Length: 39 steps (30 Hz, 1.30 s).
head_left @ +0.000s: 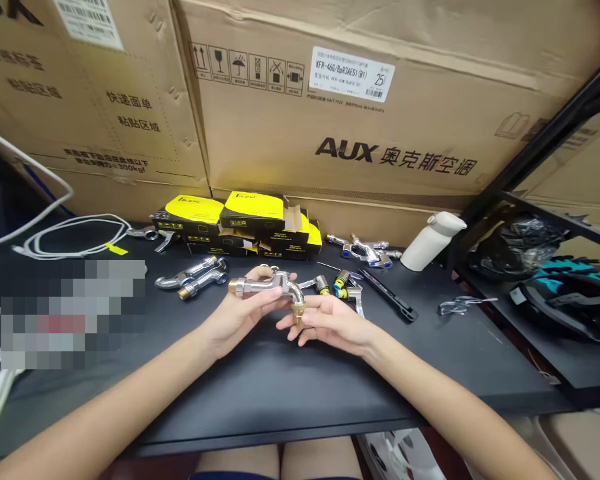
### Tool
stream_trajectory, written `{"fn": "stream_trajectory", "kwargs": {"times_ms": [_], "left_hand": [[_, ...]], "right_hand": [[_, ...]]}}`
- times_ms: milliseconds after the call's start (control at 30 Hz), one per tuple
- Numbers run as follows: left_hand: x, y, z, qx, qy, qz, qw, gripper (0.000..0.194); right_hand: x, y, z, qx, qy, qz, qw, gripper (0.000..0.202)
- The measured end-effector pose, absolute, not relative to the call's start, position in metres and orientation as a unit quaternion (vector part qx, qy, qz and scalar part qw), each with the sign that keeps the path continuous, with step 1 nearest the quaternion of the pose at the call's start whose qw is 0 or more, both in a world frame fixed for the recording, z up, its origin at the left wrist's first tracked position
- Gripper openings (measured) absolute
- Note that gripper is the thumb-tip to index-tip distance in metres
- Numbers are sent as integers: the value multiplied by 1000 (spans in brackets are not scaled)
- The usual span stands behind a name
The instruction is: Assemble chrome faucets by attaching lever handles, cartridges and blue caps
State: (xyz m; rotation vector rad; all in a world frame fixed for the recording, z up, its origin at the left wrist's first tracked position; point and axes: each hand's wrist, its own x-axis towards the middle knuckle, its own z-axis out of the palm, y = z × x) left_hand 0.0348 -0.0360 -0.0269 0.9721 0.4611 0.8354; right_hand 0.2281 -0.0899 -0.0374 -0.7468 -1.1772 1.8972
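Note:
A chrome faucet point(265, 287) with brass ends is held above the dark table. My left hand point(247, 310) is closed around its body, thumb along the near side. At its downturned spout, my right hand point(330, 323) pinches the brass fitting point(299, 311) between thumb and fingers. Just behind my right hand lie a lever handle with a yellow-and-black cartridge point(321, 285) and a second such set point(341, 287). Left of my hands rest two chrome faucet bodies point(200, 277).
Yellow-and-black boxes point(255, 213) are stacked at the back, with more chrome faucet parts point(367, 252) beside them. A black pen-like tool point(389, 295), a white bottle point(430, 241) and a clear plastic bag point(463, 305) lie rightward. White cable point(75, 237) coils at left; cardboard boxes point(280, 147) stand behind.

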Motion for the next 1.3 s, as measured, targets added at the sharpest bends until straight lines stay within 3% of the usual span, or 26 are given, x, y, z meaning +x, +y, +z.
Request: {"fn": "stream_trajectory", "kwargs": {"times_ms": [100,367,600,667,833,933,1000,1167,1300], "left_hand": [[35,-36,-28,479,220,377,762,25],[38,-42,-32,475,213,397,756,30],[44,-47,-35,493,276,434,702,33],[45,-46,-36,479,276,431,713,29],[44,-40,-36,434,250,431,750,20],[43,-41,-36,421,244,426,763,20],[43,-42,-35,417,245,419,769,21],[42,-42,-33,425,248,409,769,21],[41,-42,-34,434,258,398,766,26]], "right_hand": [[230,-89,-42,-282,-426,764,395,31],[230,-92,-36,-345,-431,702,449,23],[224,-91,-44,-465,-473,514,543,26],[226,-91,-41,-455,-469,534,538,31],[235,-88,-37,-355,-444,711,414,37],[232,-87,-42,-368,-411,694,463,26],[229,-88,-44,-377,-403,665,503,32],[231,-90,-37,-336,-413,723,440,40],[231,-87,-41,-390,-432,648,492,40]]}}
